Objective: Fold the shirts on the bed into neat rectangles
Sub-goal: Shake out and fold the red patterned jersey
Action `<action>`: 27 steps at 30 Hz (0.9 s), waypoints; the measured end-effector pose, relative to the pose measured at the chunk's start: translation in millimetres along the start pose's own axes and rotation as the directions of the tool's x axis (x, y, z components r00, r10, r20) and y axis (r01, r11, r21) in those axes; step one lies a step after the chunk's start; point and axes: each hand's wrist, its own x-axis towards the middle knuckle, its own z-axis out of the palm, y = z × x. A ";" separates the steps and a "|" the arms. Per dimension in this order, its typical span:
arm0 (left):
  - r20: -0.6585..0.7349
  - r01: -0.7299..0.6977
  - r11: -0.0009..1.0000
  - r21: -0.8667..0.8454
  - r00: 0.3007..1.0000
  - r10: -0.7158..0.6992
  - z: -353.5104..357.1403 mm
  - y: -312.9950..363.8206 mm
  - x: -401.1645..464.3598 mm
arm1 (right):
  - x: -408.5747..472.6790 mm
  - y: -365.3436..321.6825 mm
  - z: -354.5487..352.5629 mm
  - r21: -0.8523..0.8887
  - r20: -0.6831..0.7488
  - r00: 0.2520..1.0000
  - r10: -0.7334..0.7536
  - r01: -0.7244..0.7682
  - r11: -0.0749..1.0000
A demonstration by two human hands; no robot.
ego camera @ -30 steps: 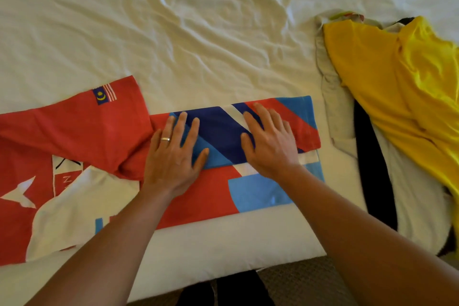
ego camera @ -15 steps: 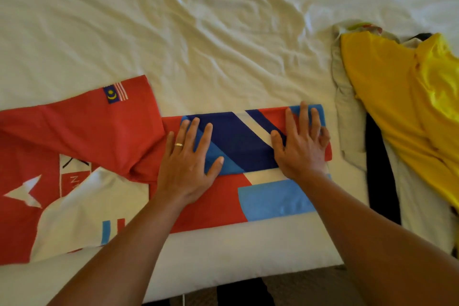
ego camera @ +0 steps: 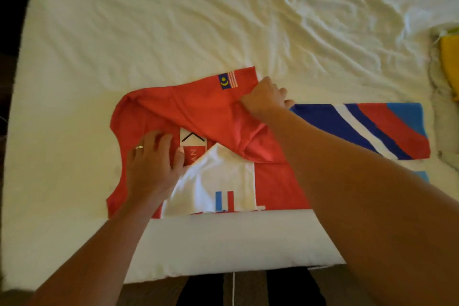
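Only partway folded, the red jersey (ego camera: 154, 117) lies along the near edge of the bed (ego camera: 149, 20), its length running left to right. Its right end, the part with blue, white and red diagonal stripes (ego camera: 360, 129), already lies doubled over and flat. The upper sleeve (ego camera: 211, 97), with a small flag patch (ego camera: 228, 80), is raised off the body rather than tucked in. The right hand (ego camera: 263, 99) has its fingers curled round the sleeve's edge and grips it, lifted over the shirt. The left hand (ego camera: 151, 169) rests spread and flat on the chest, pressing near the printed label (ego camera: 192, 143) beside a white panel (ego camera: 213, 176). By my judgement, this sleeve has yet to be laid across, and the long strip must then be folded end to end to make a rectangle. At the far right edge a yellow garment (ego camera: 450, 62) sits on a pale one, seemingly unfolded and waiting.
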 end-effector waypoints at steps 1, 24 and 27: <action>0.035 -0.010 1.000 0.014 0.999 0.010 0.4 -10.9 -1.8 | -0.1 -2.8 2.6 -0.004 0.000 1.000 0.007 -0.007 1.000; 0.788 0.802 -0.010 -0.598 0.585 -0.193 -47.9 -19.4 -59.0 | -210.3 66.7 98.7 0.198 -0.216 0.970 -0.111 0.155 0.968; 0.777 0.804 0.095 -0.588 0.593 -0.211 -46.0 -20.8 -69.8 | -190.9 58.9 93.4 0.288 0.048 0.993 0.112 -0.121 0.950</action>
